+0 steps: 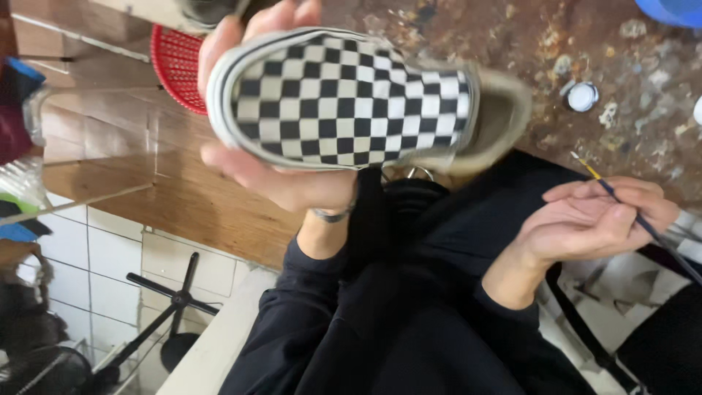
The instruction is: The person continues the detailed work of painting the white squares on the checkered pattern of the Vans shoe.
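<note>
My left hand (pixel 281 183) grips a slip-on shoe (pixel 351 99) with a black-and-white checkered upper, a white rubber sole edge and a beige lining at the opening. The shoe lies sideways, toe to the left, raised in front of me. Fingers of that hand show above the toe and my thumb runs under the sole side. A dark bracelet circles the wrist. My right hand (pixel 596 219) is at the right, lower down, closed on a thin paintbrush (pixel 636 216) with a dark handle and a yellow ferrule. The brush tip points up-left and is apart from the shoe.
A red perforated basket (pixel 175 66) sits at top left on brown boards. The paint-stained worktop (pixel 585 44) carries a small white lid (pixel 583 96) and a blue container (pixel 673 11) at the top right corner. White tiles and a black stand (pixel 172 307) are at bottom left. Black clothing covers my lap.
</note>
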